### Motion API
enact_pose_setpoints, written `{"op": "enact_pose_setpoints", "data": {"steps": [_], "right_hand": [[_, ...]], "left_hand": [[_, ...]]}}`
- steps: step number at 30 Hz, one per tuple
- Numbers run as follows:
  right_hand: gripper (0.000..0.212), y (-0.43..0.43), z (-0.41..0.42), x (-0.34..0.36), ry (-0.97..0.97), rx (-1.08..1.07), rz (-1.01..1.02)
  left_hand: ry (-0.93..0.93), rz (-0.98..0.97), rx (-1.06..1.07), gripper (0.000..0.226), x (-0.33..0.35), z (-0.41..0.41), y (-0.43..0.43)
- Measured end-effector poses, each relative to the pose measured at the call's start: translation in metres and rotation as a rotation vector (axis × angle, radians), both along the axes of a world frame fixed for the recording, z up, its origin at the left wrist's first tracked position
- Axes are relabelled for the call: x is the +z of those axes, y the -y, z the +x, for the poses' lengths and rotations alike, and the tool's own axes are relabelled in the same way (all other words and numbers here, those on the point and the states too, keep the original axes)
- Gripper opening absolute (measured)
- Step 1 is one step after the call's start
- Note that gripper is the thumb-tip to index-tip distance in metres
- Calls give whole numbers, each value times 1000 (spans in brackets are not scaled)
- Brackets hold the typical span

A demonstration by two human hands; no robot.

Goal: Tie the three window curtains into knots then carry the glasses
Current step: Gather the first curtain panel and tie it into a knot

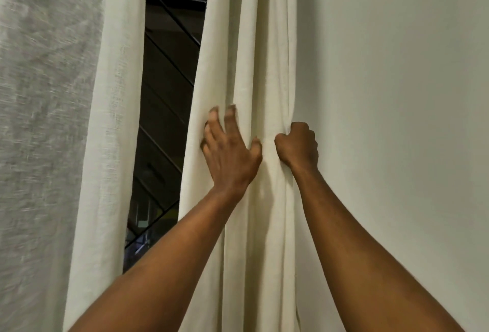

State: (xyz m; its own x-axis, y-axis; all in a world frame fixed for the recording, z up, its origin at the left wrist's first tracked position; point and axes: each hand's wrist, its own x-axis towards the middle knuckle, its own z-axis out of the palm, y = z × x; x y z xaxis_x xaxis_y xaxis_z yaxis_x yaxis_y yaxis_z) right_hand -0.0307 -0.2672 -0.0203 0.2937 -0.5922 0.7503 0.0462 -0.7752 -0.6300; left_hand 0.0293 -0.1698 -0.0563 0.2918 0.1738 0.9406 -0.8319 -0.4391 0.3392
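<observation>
Curtain (238, 53) hangs between hands: right hand (297, 146) fists the edge nearest it; left hand (230, 151), fingers spread, presses the folds. Sweep left toward right, gathering all fabric into 1 rope before knotting.

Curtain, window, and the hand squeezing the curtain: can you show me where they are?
curtain (254, 53): head view, a middle fold.
window (169, 80): head view, the dark glass.
right hand (297, 145): head view, the back of the fist.
</observation>
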Motion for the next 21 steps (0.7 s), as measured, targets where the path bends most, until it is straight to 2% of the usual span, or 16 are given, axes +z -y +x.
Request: {"op": "enact_pose_setpoints", "data": {"steps": [2,3,6,9,12,15,17,21], "right_hand": [[3,1,6,-2,-15,3,-9],[4,2,9,-1,-29,5,-13],[24,9,3,3,-54,-69,8],[27,27,-16,5,39,-255,102],[9,33,-19,3,101,-305,77],[4,21,-7,-1,90,-238,53],[2,10,2,-4,88,-158,36],[17,-10,18,-7,110,42,-2]], "left_hand": [[-139,-15,-69,79,3,1,-3],[-192,-6,-120,72,5,4,-5],[-320,-7,-151,25,10,18,-21],[-382,-159,-107,19,11,36,-45],[-302,-119,16,22,9,46,-54],[-178,9,63,19,2,42,-40],[-106,76,46,26,-5,34,-24],[6,246,26,38,-20,19,7]]}}
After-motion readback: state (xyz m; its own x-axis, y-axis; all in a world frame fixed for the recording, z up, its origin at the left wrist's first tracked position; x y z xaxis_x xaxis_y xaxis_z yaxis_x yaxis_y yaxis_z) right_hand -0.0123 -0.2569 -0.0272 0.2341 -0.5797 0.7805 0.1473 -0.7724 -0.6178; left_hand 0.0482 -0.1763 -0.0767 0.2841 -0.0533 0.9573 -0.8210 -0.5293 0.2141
